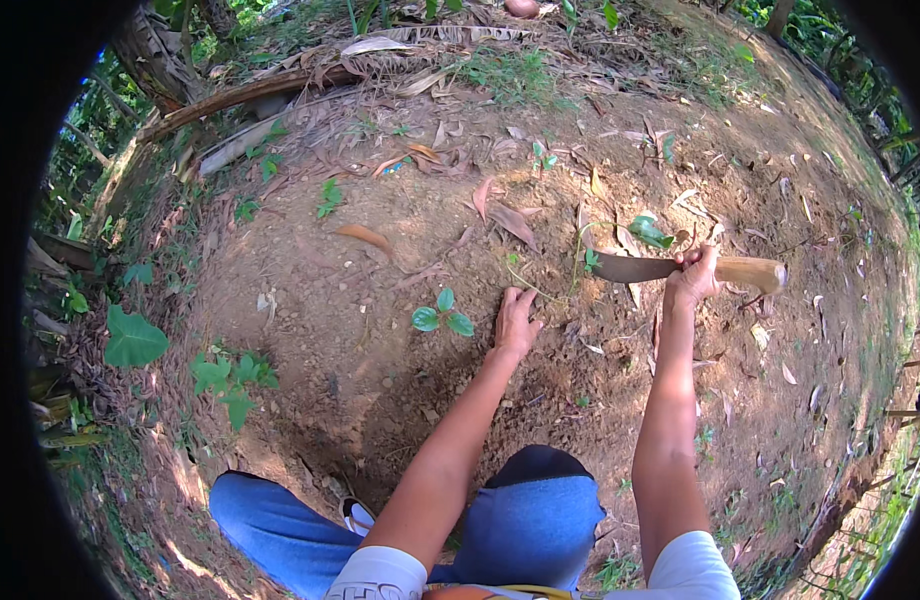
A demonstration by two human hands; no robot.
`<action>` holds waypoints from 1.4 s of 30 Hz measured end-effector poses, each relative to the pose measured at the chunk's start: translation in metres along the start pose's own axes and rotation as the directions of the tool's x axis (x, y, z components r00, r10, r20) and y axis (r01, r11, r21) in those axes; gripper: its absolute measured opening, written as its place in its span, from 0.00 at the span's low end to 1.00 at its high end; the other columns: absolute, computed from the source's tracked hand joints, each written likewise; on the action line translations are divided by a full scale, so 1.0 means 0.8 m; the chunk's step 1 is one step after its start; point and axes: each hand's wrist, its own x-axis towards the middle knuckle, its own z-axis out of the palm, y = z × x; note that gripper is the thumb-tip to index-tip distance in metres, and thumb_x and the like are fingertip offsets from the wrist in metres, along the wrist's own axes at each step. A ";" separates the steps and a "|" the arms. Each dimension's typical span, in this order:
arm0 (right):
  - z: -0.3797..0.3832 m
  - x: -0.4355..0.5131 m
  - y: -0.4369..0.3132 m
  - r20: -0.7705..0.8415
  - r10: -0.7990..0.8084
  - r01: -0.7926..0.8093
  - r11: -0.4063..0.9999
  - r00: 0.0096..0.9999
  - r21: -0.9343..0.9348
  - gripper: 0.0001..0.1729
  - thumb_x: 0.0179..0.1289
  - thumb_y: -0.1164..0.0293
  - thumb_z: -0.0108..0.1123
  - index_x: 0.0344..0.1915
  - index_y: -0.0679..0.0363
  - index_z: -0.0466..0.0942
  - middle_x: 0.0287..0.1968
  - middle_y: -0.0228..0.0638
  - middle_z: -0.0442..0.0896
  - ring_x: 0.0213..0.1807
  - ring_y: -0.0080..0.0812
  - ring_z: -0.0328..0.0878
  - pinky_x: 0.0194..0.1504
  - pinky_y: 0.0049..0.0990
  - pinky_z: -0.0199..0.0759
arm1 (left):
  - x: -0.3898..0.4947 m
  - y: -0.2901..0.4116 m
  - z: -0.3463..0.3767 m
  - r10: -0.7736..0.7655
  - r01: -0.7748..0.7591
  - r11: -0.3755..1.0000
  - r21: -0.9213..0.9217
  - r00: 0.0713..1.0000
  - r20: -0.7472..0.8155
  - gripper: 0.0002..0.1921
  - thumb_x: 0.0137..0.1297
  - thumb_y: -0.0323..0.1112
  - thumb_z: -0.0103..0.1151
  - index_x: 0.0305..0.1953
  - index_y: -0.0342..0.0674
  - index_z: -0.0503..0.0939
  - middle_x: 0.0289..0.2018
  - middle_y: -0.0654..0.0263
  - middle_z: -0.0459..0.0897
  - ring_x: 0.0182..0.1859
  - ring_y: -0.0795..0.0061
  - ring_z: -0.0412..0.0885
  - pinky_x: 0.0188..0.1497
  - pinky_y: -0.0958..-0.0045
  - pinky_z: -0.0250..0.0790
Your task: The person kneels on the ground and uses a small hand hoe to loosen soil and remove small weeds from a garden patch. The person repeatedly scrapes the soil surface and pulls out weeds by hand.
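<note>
My right hand [694, 279] grips a machete where its wooden handle [749, 273] meets the short dark blade [632, 268]. The blade points left, just above the soil. My left hand [517, 319] rests on the bare earth with its fingers bent, beside a thin pale-green vine stem [539, 289]; whether the fingers pinch the stem cannot be told. Near the blade's tip is a small leafy sprig [591, 260], and beyond the blade lies a larger green leaf [650, 230] on a curved stem. A seedling with three rounded leaves [444, 313] stands left of my left hand.
Dry brown leaves [512, 223] are scattered over the sloping soil. A leafy weed [233, 379] and a broad-leaved plant [135, 337] grow at the left. A long fallen branch [242, 96] lies at the upper left by a tree trunk [156, 60]. My knees [531, 525] are close below.
</note>
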 end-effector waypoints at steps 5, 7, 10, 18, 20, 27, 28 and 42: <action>-0.079 -0.003 0.007 -0.280 -0.041 0.036 0.999 0.959 -0.023 0.11 0.50 0.80 0.55 0.18 0.57 0.63 0.13 0.27 0.64 0.12 0.20 0.59 0.12 0.23 0.58 | -0.001 0.031 0.015 0.052 -0.057 0.996 0.070 0.996 0.072 0.32 0.44 0.22 0.68 0.56 0.43 0.73 0.49 0.56 0.68 0.51 0.56 0.71 0.55 0.64 0.67; -0.072 -0.030 -0.010 -0.131 -0.103 0.100 0.995 0.986 -0.027 0.11 0.49 0.80 0.55 0.18 0.57 0.63 0.13 0.27 0.63 0.12 0.20 0.59 0.13 0.23 0.57 | 0.000 0.026 0.010 0.155 -0.158 0.987 0.011 0.980 0.127 0.33 0.44 0.22 0.68 0.57 0.44 0.73 0.49 0.55 0.67 0.51 0.56 0.71 0.55 0.64 0.67; -0.046 -0.069 -0.060 0.088 -0.173 0.177 0.983 0.981 -0.044 0.12 0.50 0.81 0.54 0.18 0.57 0.62 0.12 0.26 0.61 0.12 0.18 0.57 0.13 0.22 0.56 | 0.008 -0.009 -0.002 0.092 -0.092 0.986 -0.139 0.996 -0.009 0.29 0.48 0.18 0.59 0.57 0.41 0.73 0.49 0.54 0.67 0.49 0.57 0.72 0.52 0.67 0.69; -0.030 -0.190 -0.106 0.399 -0.065 0.116 0.988 0.915 -0.105 0.12 0.53 0.81 0.53 0.26 0.53 0.61 0.13 0.24 0.60 0.12 0.18 0.55 0.12 0.21 0.57 | 0.003 -0.023 -0.004 0.115 -0.114 0.990 -0.088 0.993 0.006 0.21 0.55 0.18 0.51 0.52 0.36 0.74 0.44 0.54 0.70 0.45 0.58 0.74 0.51 0.66 0.67; -0.028 -0.206 -0.063 0.399 -0.012 0.056 0.994 0.917 -0.097 0.12 0.52 0.82 0.54 0.27 0.54 0.62 0.13 0.26 0.62 0.11 0.18 0.56 0.11 0.22 0.57 | 0.005 -0.032 -0.001 0.162 -0.163 0.984 -0.073 0.987 -0.014 0.20 0.55 0.18 0.50 0.52 0.37 0.74 0.44 0.54 0.70 0.46 0.57 0.73 0.52 0.65 0.67; 0.009 -0.156 -0.018 0.252 0.008 0.018 0.995 0.968 -0.101 0.10 0.50 0.84 0.57 0.27 0.62 0.66 0.17 0.31 0.69 0.11 0.21 0.61 0.11 0.23 0.60 | 0.012 -0.041 0.002 0.174 -0.173 0.983 -0.068 0.984 0.021 0.20 0.59 0.17 0.45 0.53 0.37 0.73 0.44 0.54 0.70 0.47 0.56 0.72 0.52 0.66 0.66; 0.015 -0.164 -0.025 0.262 0.032 0.003 0.991 0.965 -0.130 0.10 0.50 0.84 0.57 0.28 0.62 0.66 0.17 0.31 0.69 0.11 0.20 0.61 0.10 0.23 0.60 | 0.012 -0.045 0.000 0.167 -0.165 0.984 -0.068 0.986 0.023 0.20 0.59 0.17 0.44 0.53 0.37 0.73 0.44 0.53 0.70 0.47 0.55 0.72 0.51 0.66 0.66; 0.001 -0.161 -0.060 0.346 0.067 -0.023 0.991 0.936 -0.130 0.10 0.50 0.85 0.56 0.28 0.61 0.66 0.16 0.31 0.68 0.11 0.21 0.62 0.11 0.23 0.61 | 0.009 -0.037 -0.006 0.181 -0.175 0.982 -0.069 0.979 0.098 0.20 0.60 0.20 0.46 0.53 0.41 0.75 0.44 0.55 0.70 0.48 0.57 0.71 0.54 0.66 0.65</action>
